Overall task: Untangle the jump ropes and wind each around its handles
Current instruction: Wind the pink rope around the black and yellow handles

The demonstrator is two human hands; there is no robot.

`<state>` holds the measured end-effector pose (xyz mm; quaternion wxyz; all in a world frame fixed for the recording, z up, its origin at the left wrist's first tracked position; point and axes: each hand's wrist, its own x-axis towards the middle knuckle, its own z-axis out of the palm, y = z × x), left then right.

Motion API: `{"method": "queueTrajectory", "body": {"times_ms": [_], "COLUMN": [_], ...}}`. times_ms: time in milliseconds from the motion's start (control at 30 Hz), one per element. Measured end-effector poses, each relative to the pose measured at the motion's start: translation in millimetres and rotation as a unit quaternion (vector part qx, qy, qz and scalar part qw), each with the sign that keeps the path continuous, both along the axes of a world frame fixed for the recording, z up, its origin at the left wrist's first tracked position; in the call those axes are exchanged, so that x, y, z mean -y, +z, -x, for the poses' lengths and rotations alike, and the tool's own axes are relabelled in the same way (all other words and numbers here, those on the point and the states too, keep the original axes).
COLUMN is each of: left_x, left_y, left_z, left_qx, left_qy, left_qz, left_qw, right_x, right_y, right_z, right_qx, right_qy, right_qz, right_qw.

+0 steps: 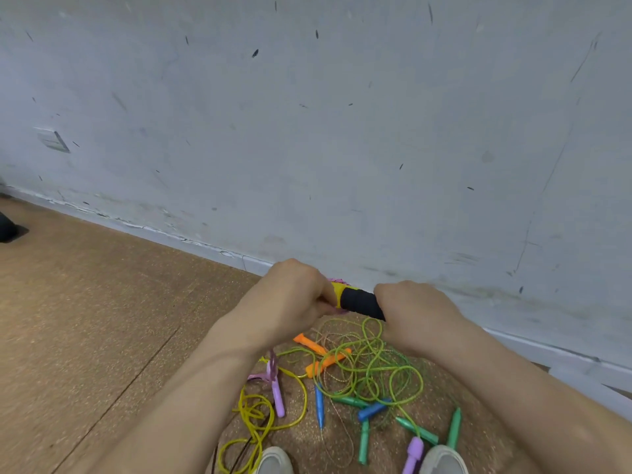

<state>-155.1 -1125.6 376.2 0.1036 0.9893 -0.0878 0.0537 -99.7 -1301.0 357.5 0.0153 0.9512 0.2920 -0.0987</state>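
A yellow-and-black jump rope handle is held up in front of me between both hands. My left hand grips its yellow end, where a bit of pink rope shows behind the fingers. My right hand grips the black end. Below on the floor lies a tangle of ropes: green rope loops, orange handles, blue handles, green handles, purple handles and a yellow rope coiled at the lower left.
A scuffed white wall with a baseboard runs diagonally just behind my hands. The floor is brown cork. My two shoes show at the bottom edge, beside the ropes. A dark object sits at the far left.
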Motion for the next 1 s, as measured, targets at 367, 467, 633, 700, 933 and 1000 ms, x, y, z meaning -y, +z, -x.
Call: {"method": "queueTrajectory", "body": {"times_ms": [367, 467, 633, 700, 933, 1000], "left_x": [-32, -39, -42, -39, -32, -28], "left_y": [6, 10, 0, -8, -40, -48], "left_z": [14, 16, 11, 8, 2, 4], "left_qx": [-0.207, -0.209, -0.188, -0.168, -0.115, -0.131], "left_qy": [0.006, -0.022, 0.019, 0.063, 0.12, 0.11], "left_qz": [0.363, 0.482, 0.623, 0.666, 0.614, 0.595], "left_qw": [0.909, 0.851, 0.759, 0.724, 0.772, 0.785], "right_x": [9, 11, 7, 5, 8, 7], "right_y": [2, 1, 8, 8, 13, 15], "right_z": [6, 0, -3, -7, -12, -10], "right_qx": [0.103, -0.001, -0.205, -0.269, -0.4, -0.421], "right_qy": [0.232, 0.221, 0.182, 0.141, 0.033, 0.011], "right_qz": [-0.039, -0.144, -0.241, -0.275, -0.373, -0.409], "right_qw": [0.966, 0.965, 0.931, 0.912, 0.837, 0.809]}}
